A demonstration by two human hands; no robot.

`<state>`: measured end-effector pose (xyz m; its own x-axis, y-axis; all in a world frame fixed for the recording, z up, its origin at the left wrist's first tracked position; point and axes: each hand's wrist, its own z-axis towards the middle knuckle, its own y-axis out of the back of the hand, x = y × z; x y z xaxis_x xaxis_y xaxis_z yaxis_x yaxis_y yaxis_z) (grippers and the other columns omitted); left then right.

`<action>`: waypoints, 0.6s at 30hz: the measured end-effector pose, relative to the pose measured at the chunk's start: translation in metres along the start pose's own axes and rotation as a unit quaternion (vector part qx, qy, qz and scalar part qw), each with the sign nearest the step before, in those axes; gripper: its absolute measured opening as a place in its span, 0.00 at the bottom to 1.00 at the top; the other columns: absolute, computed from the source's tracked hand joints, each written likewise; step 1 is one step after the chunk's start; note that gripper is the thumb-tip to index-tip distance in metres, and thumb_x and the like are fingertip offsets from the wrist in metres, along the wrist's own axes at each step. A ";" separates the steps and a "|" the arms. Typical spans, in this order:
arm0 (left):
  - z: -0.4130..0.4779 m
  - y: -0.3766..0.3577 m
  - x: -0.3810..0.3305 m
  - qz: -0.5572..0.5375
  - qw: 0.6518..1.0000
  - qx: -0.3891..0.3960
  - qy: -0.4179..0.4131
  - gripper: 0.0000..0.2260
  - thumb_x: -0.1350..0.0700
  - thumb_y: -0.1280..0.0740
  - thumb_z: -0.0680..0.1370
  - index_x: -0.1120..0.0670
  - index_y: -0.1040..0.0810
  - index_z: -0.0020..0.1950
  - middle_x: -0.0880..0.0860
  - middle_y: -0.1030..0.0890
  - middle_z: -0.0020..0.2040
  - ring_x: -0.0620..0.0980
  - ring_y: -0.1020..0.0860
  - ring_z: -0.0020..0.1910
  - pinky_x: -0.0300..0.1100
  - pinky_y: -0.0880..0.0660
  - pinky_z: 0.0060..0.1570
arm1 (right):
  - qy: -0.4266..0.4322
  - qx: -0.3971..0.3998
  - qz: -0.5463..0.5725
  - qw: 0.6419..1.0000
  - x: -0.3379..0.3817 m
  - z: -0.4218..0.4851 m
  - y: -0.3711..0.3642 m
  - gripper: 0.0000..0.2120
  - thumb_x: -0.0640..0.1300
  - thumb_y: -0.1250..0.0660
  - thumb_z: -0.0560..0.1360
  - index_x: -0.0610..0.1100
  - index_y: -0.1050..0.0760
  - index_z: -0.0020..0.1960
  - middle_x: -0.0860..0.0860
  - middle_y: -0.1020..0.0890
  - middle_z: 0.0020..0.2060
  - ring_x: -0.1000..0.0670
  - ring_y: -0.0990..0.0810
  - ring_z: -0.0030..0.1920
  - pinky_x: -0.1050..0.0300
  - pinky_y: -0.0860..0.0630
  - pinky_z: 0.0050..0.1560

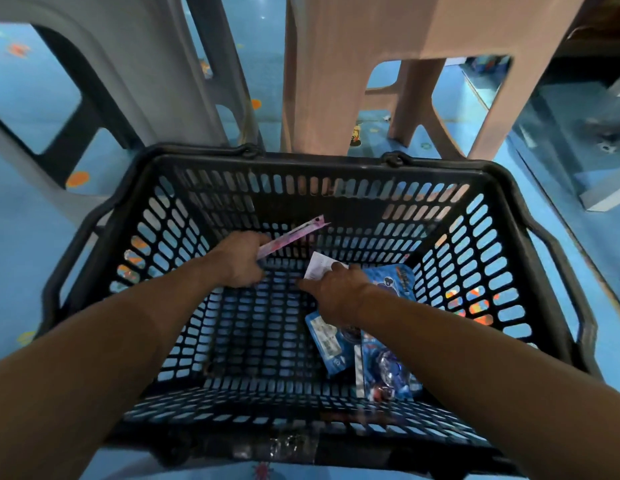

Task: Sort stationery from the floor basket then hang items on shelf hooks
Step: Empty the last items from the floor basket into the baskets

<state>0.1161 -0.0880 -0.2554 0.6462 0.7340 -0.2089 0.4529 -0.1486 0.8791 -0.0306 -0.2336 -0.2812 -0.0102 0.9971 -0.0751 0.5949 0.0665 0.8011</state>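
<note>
A black slotted plastic basket [502,216] stands on the blue floor below me. Both my hands reach into it. My left hand [241,261] grips a long flat pink packet [294,235] that points up and to the right. My right hand [336,292] pinches a white paper slip [318,266] near the basket's middle. Under and beside my right wrist lie blue blister packs: one [395,280] behind the hand, one [331,344] below it, one [384,372] partly hidden by my forearm.
A grey plastic stool [135,64] stands behind the basket on the left, a pinkish-brown one [336,81] on the right. A shelf base [578,140] runs along the right side. The floor [21,258] is blue with small coloured prints.
</note>
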 end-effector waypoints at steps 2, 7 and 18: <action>-0.004 0.002 0.004 -0.029 0.999 0.025 0.016 0.15 0.57 0.21 0.72 0.52 0.26 0.50 0.52 0.22 0.48 0.54 0.23 0.48 0.44 0.28 0.43 | -0.014 -0.047 0.019 0.999 0.001 0.000 0.005 0.28 0.59 0.41 0.81 0.51 0.41 0.78 0.42 0.26 0.69 0.38 0.27 0.66 0.44 0.29 0.61; -0.016 0.006 0.005 -0.046 0.998 0.038 0.028 0.12 0.65 0.27 0.74 0.60 0.21 0.56 0.59 0.20 0.55 0.58 0.21 0.53 0.51 0.22 0.50 | -0.071 -0.096 0.133 0.984 -0.015 -0.019 0.022 0.22 0.48 0.32 0.77 0.46 0.31 0.69 0.44 0.23 0.58 0.41 0.23 0.61 0.47 0.24 0.53; -0.031 0.030 -0.036 -0.149 0.989 0.008 -0.013 0.19 0.67 0.22 0.68 0.49 0.28 0.42 0.51 0.23 0.46 0.50 0.24 0.45 0.42 0.26 0.40 | -0.069 -0.099 0.603 0.789 -0.055 -0.078 0.048 0.25 0.35 0.32 0.78 0.47 0.41 0.67 0.38 0.21 0.50 0.41 0.18 0.44 0.49 0.19 0.44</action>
<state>0.0878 -0.0982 -0.2086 0.4971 0.7300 -0.4690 0.6350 0.0623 0.7700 -0.0641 -0.2826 -0.1920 0.5622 0.3280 0.7591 -0.0323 -0.9086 0.4165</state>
